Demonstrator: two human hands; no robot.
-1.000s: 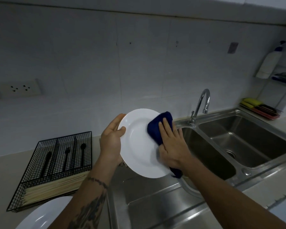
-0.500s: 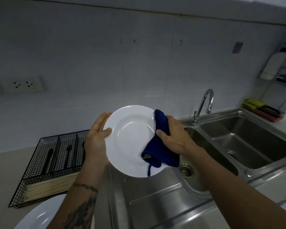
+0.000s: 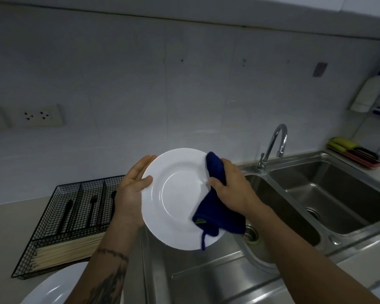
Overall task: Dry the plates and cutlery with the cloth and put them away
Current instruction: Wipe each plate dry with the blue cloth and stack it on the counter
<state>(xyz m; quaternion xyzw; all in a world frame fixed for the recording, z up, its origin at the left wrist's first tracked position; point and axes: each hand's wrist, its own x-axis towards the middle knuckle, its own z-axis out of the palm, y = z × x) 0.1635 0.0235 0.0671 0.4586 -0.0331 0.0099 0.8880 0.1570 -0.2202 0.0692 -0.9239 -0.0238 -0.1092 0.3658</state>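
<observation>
The left hand holds a white plate upright above the edge of the steel sink, its fingers straight behind the left rim and its thumb laid across the front of that rim, so the plate is propped and pinched rather than wrapped. The right hand grips a blue cloth bunched over the plate's right rim, thumb on the front face and the other fingers hidden behind, with a loose tail of cloth hanging past the lower edge. The step in hand looks like drying the rim and back of this plate. To do it well, the cloth should sandwich the rim between thumb and fingers while the left hand turns the plate a little at a time, so every part of the edge passes through the cloth. The left-hand hold is light, so the wiping pressure should stay gentle and push toward that palm, not away from it, or the plate could slip into the sink. The centre of the face and the well ring deserve a final sweep. A second plate lies on the tabletop at the lower left, near the black wire tray that holds dark cutlery and chopsticks; that seems the place to set this one down.
</observation>
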